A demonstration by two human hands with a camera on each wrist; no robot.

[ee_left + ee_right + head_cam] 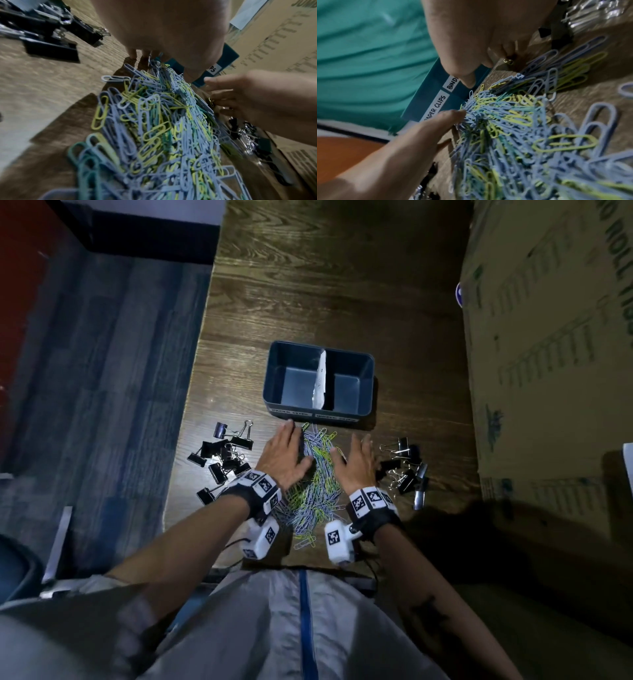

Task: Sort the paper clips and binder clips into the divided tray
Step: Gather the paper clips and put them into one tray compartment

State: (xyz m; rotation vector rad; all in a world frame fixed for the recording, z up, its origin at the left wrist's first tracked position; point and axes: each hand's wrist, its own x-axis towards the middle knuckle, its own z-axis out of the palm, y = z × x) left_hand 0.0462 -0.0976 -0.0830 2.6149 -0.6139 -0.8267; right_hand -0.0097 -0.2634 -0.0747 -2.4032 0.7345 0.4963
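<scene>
From the head view, the left hand (pixel 286 455) and right hand (pixel 359 462) are flanking the paper clips (pixel 317 484) on the tabletop (pixel 342 302), grips released, seemingly herding the pile together. The divided tray (pixel 274 378) is sitting just beyond it, both compartments empty. Binder clips (pixel 222 455) are lying on either side.

The left wrist view is showing straight fingers (pixel 133 53) edging the pile.

In the right wrist view, the labels are facing the person, presumably guiding the sorting.

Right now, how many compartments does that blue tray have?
2. The tray is split by a white divider into a left compartment and a right compartment; both look empty.
</scene>
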